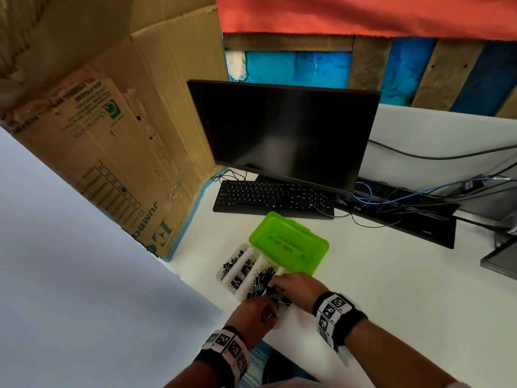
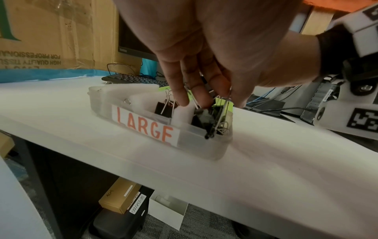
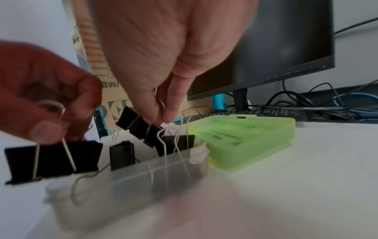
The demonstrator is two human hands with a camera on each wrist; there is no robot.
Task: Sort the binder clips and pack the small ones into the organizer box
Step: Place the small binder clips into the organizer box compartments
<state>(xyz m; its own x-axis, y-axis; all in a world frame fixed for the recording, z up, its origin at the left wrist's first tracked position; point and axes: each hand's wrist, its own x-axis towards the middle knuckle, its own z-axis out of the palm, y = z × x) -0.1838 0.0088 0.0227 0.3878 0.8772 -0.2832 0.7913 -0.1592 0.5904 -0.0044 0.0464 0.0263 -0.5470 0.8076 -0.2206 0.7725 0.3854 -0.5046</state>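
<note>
A translucent organizer box [image 1: 221, 276] with white dividers holds several black binder clips [image 1: 237, 271]; its front wall carries a red label reading LARGE [image 2: 143, 124]. Both hands work over its near end. My left hand [image 1: 258, 310] pinches the wire handle of a large black clip [image 3: 53, 160] lifted just above the box wall [image 3: 132, 182]. My right hand [image 1: 291, 287] pinches the wire loop of another black clip [image 3: 139, 127], which hangs tilted over the end compartment. More clips [image 2: 163, 108] stand in the compartments.
A green translucent case [image 1: 291, 245] lies against the box's far right side. Behind it are a black keyboard [image 1: 271, 197], a dark monitor [image 1: 282, 130] and tangled cables [image 1: 391, 203]. A big cardboard carton [image 1: 112, 152] stands at the left. The desk edge runs close to my wrists.
</note>
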